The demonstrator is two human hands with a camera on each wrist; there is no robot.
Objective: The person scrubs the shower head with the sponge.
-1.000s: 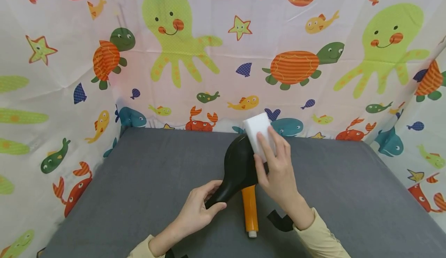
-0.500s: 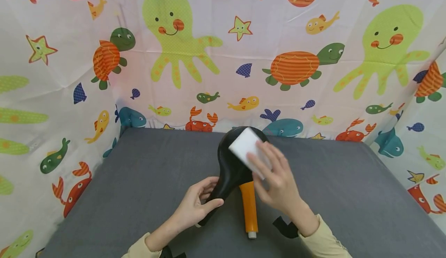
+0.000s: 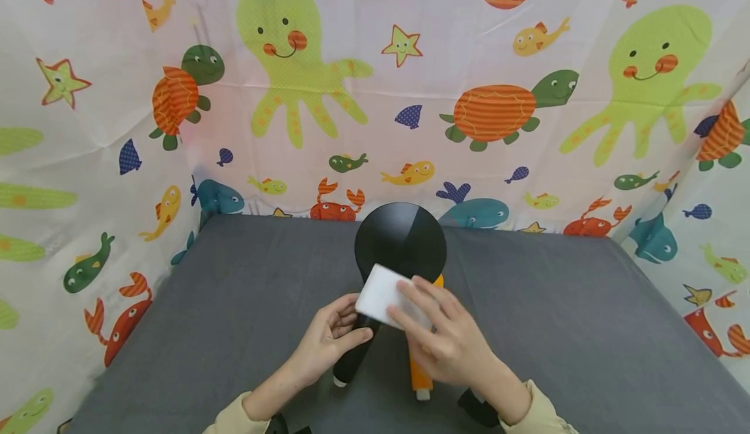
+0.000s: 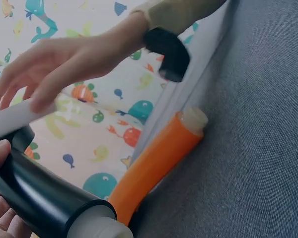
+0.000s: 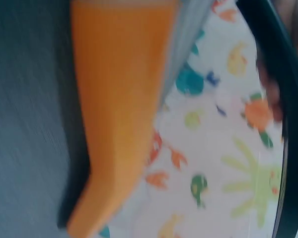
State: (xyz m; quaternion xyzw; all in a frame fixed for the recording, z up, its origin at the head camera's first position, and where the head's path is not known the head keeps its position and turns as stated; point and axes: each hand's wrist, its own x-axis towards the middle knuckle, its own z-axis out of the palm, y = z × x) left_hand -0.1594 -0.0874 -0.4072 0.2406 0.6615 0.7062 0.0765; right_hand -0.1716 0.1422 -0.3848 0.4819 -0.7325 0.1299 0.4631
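Over the middle of the grey table (image 3: 234, 304), the left hand (image 3: 328, 343) curls its fingers around the handle of a black paddle (image 3: 400, 242), holding it raised with its round face up. The right hand (image 3: 448, 343) presses a white sponge (image 3: 377, 294) onto the paddle's neck, fingers extended over the block. Beneath them an orange paddle (image 4: 159, 161) lies flat on the table.

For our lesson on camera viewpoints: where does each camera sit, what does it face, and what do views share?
Head: above, looking down at the black paddle, white sponge, left hand and right hand.
Left wrist: low, beside the black handle, facing the orange paddle; both hands show.
Right wrist: blurred close-up of the orange handle; no hand clearly shows.
All share the orange paddle.
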